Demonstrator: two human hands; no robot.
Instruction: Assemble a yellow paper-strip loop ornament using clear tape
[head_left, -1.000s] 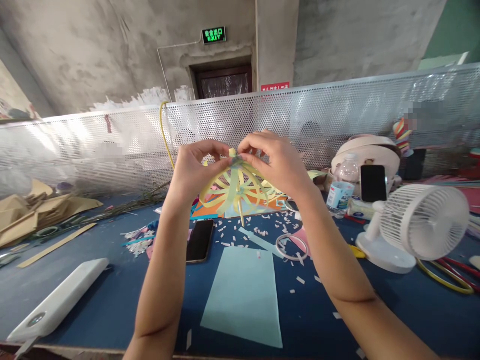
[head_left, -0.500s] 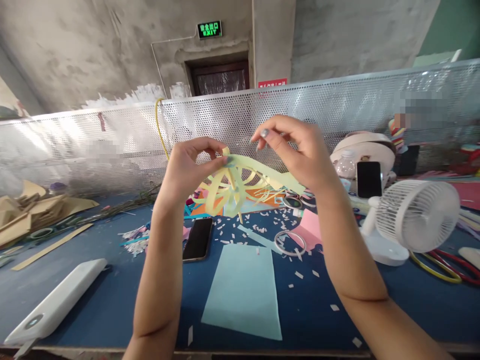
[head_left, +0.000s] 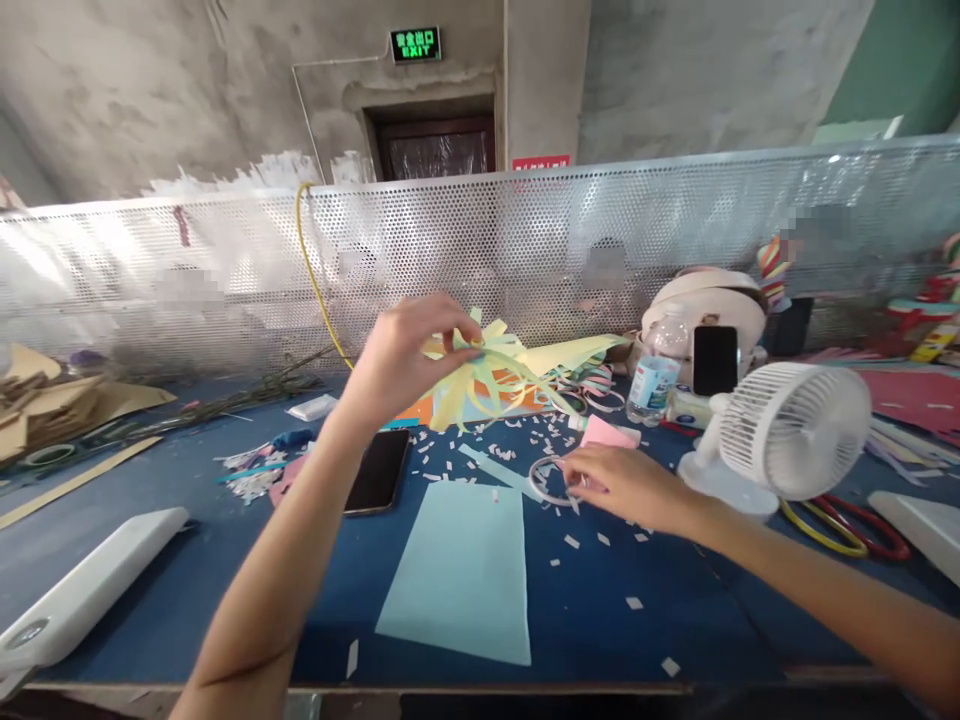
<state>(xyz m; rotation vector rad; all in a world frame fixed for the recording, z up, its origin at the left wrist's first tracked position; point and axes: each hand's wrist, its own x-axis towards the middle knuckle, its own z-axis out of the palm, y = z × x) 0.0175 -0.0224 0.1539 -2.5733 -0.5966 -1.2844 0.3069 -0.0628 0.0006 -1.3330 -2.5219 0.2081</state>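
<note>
My left hand (head_left: 442, 345) pinches a fringed yellow paper flower (head_left: 487, 385) above the back of the table. Its narrow strips curl and hang, and a wider pale-yellow strip (head_left: 574, 350) sticks out to the right. On the tabletop my right hand (head_left: 611, 480) has its fingers closed at the right edge of a thin white roll of tape (head_left: 536, 480); the fingertips are partly hidden. A light-blue paper sheet (head_left: 457, 570) lies flat nearer me, with a narrow blue strip (head_left: 495, 468) behind it. Pink paper (head_left: 606, 432) is just beyond my right hand.
Paper scraps (head_left: 571, 541) litter the blue table. A dark phone (head_left: 379, 475) and a white power bank (head_left: 97, 580) lie left. At right stand a white fan (head_left: 795, 430), a water bottle (head_left: 652, 375) and scissors (head_left: 832, 530). A perforated metal panel (head_left: 450, 240) runs along the back.
My right hand has come down from beside the yellow flower to the roll of tape on the table. My left hand keeps the flower, now lower and turned. The view has shifted slightly right.
</note>
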